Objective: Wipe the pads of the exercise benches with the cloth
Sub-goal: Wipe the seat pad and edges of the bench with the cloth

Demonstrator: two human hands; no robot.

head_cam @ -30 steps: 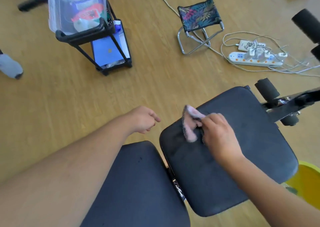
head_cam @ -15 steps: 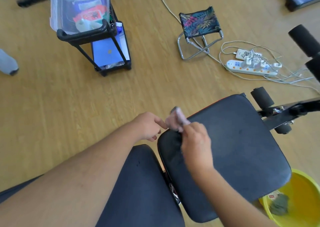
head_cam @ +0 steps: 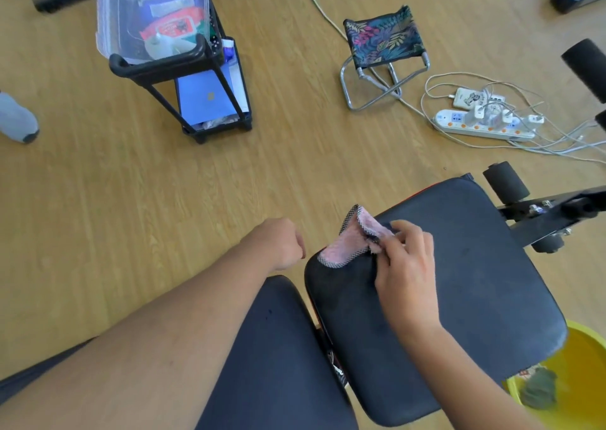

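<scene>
A pink cloth [head_cam: 351, 241] with a checked hem lies bunched on the near-left corner of the black seat pad [head_cam: 475, 285]. My right hand [head_cam: 405, 262] pinches the cloth's right end and rests on that pad. My left hand [head_cam: 278, 246] hovers over the floor just left of the pad, fingers curled in, holding nothing. A second black pad [head_cam: 282, 357] lies lower, partly hidden under my left forearm.
A black cart [head_cam: 183, 68] with a clear bin stands at the back left. A small folding stool [head_cam: 383, 52] and a power strip [head_cam: 482, 124] with cables lie behind the bench. Foam rollers [head_cam: 505, 183] and the frame jut right. A yellow basin [head_cam: 577, 390] sits at the lower right.
My left hand let go of the cloth's edge and drew back left. My right hand slid right along the pad, and the cloth spread out onto the corner.
</scene>
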